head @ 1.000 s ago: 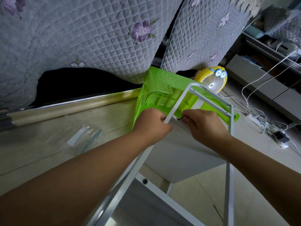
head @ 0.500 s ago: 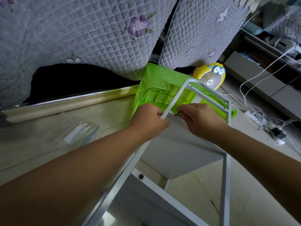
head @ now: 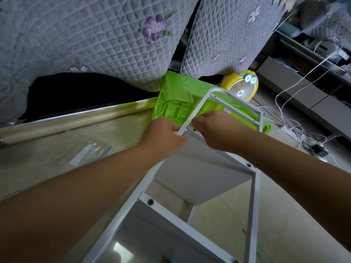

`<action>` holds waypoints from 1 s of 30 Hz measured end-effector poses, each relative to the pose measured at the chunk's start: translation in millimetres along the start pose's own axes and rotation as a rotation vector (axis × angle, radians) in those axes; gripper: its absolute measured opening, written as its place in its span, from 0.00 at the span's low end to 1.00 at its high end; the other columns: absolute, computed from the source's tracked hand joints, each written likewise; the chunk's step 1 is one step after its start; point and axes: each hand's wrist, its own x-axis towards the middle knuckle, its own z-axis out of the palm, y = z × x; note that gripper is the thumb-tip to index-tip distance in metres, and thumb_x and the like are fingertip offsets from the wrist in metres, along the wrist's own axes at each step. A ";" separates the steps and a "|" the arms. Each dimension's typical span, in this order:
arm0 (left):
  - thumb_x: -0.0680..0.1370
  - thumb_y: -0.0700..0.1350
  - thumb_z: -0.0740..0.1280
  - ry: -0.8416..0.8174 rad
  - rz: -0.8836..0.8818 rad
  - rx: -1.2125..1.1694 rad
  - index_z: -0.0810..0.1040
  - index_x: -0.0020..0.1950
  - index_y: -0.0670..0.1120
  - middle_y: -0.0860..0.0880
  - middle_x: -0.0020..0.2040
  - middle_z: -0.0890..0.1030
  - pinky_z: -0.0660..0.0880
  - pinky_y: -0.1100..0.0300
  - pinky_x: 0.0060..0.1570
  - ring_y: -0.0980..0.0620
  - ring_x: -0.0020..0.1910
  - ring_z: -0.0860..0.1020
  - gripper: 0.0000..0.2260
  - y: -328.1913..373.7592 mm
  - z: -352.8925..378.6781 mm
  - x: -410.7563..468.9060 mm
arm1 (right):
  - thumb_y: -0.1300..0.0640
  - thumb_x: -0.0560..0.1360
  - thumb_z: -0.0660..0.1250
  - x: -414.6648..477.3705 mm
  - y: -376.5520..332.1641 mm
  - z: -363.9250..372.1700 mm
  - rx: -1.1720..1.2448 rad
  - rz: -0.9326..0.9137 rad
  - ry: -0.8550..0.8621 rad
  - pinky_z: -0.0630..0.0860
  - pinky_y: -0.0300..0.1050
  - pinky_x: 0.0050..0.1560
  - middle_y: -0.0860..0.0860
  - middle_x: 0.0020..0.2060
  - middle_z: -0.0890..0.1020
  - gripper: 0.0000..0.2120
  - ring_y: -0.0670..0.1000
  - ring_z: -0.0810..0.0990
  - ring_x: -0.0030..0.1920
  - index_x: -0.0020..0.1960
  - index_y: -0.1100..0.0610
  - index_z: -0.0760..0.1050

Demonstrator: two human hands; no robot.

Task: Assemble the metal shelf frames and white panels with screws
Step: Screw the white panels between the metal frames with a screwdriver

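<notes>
Both hands met at the shelf frame's upper rail.
A clear plastic bag (head: 89, 154) lay on the floor at your left. Your left hand (head: 165, 137) – grip curled round the white frame (head: 197, 109) – sat just beside your right hand (head: 212, 130), whose fingertips pinched a small dark screw (head: 194, 129) against the rail. The white panel (head: 199, 175) sat inside the frame, below both hands; a yellow fan (head: 242, 88) stood beyond.
</notes>
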 end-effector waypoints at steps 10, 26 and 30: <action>0.59 0.49 0.59 -0.004 -0.001 -0.011 0.83 0.42 0.39 0.37 0.35 0.79 0.73 0.52 0.35 0.51 0.33 0.71 0.21 8.0 0.8 -5.4 | 0.55 0.81 0.51 -4.2 -8.1 2.6 0.062 0.253 -0.027 0.65 0.45 0.38 0.58 0.42 0.77 0.13 0.61 0.77 0.50 0.53 0.61 0.72; 0.59 0.49 0.59 -0.021 -0.016 -0.038 0.78 0.36 0.50 0.42 0.33 0.77 0.68 0.57 0.33 0.52 0.33 0.70 0.11 6.0 0.8 -5.0 | 0.60 0.78 0.59 -10.2 4.8 -3.0 0.173 0.015 -0.020 0.71 0.48 0.44 0.60 0.46 0.79 0.10 0.60 0.78 0.46 0.52 0.64 0.76; 0.59 0.49 0.60 -0.028 -0.018 -0.050 0.82 0.39 0.44 0.46 0.32 0.72 0.65 0.60 0.34 0.53 0.34 0.69 0.17 4.9 0.9 -3.2 | 0.61 0.74 0.59 -5.0 3.6 -0.4 -0.011 -0.071 0.019 0.66 0.44 0.26 0.59 0.34 0.78 0.08 0.61 0.79 0.31 0.41 0.63 0.74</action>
